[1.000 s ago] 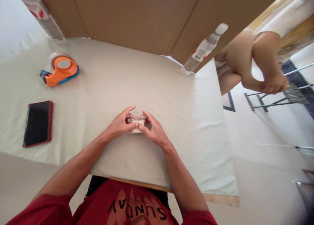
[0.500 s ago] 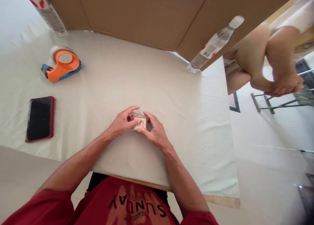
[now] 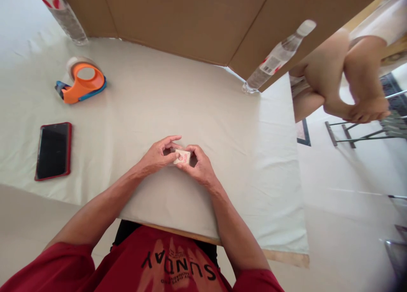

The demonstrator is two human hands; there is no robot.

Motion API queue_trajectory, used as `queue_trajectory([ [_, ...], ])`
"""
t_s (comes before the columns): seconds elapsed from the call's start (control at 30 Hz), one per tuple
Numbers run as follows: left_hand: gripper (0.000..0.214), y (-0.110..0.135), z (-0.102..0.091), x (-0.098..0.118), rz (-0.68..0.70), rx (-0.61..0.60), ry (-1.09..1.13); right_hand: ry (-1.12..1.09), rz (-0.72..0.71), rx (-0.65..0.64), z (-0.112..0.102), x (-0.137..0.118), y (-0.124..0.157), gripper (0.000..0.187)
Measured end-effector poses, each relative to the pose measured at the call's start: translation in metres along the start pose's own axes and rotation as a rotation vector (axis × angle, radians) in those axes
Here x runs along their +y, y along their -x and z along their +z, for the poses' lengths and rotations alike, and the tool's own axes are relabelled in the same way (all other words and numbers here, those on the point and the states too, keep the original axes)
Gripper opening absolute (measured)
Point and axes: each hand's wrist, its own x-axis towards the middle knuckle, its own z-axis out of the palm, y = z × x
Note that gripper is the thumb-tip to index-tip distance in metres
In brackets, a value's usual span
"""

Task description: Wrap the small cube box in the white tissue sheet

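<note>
Both my hands meet at the middle of a table covered with a pale cloth (image 3: 143, 109). My left hand (image 3: 157, 156) and my right hand (image 3: 199, 167) pinch a small pale packet with a red mark (image 3: 183, 156) between their fingertips, just above the cloth. The left thumb and forefinger hold its left edge, while the right fingers curl round its right side. Part of the packet is hidden behind the fingers.
An orange and blue tape dispenser (image 3: 81, 80) lies at the far left, a red-cased phone (image 3: 53, 151) nearer. Water bottles (image 3: 276, 58) (image 3: 62, 12) stand against a cardboard wall (image 3: 190, 20). Another person's bare legs (image 3: 343, 75) are at the right, past the table's edge.
The packet has been turned and squeezed smaller between my fingers, so its red mark now faces up. My hands stay in about the same place.
</note>
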Motion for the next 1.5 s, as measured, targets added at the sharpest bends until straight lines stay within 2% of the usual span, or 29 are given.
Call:
queue_trajectory([
  [0.1,0.067,0.000,0.001,0.001,0.009,-0.003,0.008,-0.013,0.041,0.010,0.002,0.002,0.001,0.047],
  [0.2,0.067,-0.001,0.000,0.002,0.010,-0.002,-0.007,-0.014,-0.026,0.008,0.002,0.006,-0.001,0.060],
  [0.3,0.069,-0.002,-0.001,0.001,0.017,-0.004,-0.022,-0.030,-0.126,-0.011,0.003,0.009,-0.003,0.052],
  [0.43,0.068,-0.002,-0.002,-0.002,0.024,-0.008,-0.021,-0.042,-0.192,0.016,0.004,0.010,-0.002,0.042],
  [0.73,0.060,-0.003,-0.002,-0.004,0.011,-0.021,0.033,0.384,-0.439,0.077,0.002,0.008,0.006,0.039],
  [0.87,0.057,-0.004,-0.003,-0.006,0.010,-0.023,0.019,0.471,-0.514,0.087,0.001,0.009,0.005,0.034],
  [1.07,0.061,-0.005,-0.007,-0.002,0.038,-0.066,-0.011,0.437,-0.464,0.100,0.004,0.015,0.001,0.032],
  [1.33,0.062,-0.006,-0.010,-0.007,0.074,-0.056,-0.030,0.354,-0.351,0.067,0.007,0.013,0.003,0.030],
  [1.5,0.064,-0.005,-0.009,-0.004,0.044,-0.066,-0.019,0.323,-0.370,0.138,0.007,0.016,0.007,0.056],
])
